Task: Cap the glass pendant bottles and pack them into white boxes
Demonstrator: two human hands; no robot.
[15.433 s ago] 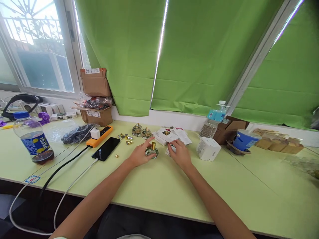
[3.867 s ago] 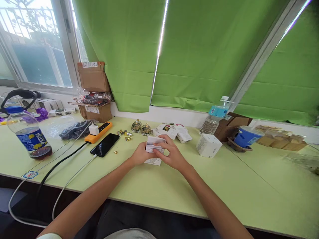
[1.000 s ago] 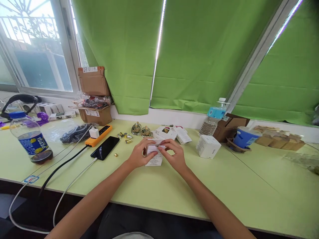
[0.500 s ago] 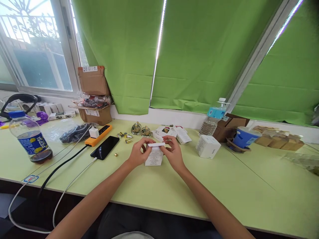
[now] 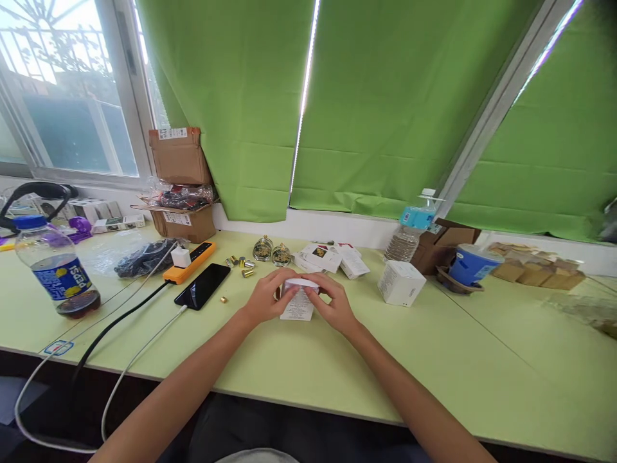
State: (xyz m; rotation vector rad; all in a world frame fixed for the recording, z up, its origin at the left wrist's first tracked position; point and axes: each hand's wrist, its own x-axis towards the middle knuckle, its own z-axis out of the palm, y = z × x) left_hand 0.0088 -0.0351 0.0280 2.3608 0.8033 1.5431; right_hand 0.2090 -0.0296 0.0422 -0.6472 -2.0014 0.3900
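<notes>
- Your left hand (image 5: pixel 270 296) and right hand (image 5: pixel 332 299) both grasp the box (image 5: pixel 297 308), fingers and thumbs at its top; it stands upright on the table (image 5: pixel 357 373) between them.
- Just beyond your left hand you have two glass bottles (image 5: pixel 263 248), with a cluster of caps (image 5: pixel 247 272) to their left and a lone gold cap (image 5: pixel 223 299) nearer you.
- Left of that hand lie your phone (image 5: pixel 202 287) and an orange power strip (image 5: pixel 193 267); cables trail from both toward you.
- Right behind your fingers, flat cartons and papers (image 5: pixel 322 257) crowd the space.
- To the right of your right hand, well apart from it, sits a second white box (image 5: pixel 402 284); past that, a water bottle (image 5: pixel 403 244) and a blue tub (image 5: pixel 472 265) in a brown dish (image 5: pixel 457 284).
- Far beyond your left hand, an open carton (image 5: pixel 180 170) holds something in clear plastic; nearer, a clear bag (image 5: pixel 147 258) has a dark object inside.
- The soda bottle (image 5: pixel 60 276), far left of your left hand, has dark liquid in its bottom. What your box contains is hidden.
- You can read "PEPSI" on the soda bottle's blue label; the print on your box is too small.
</notes>
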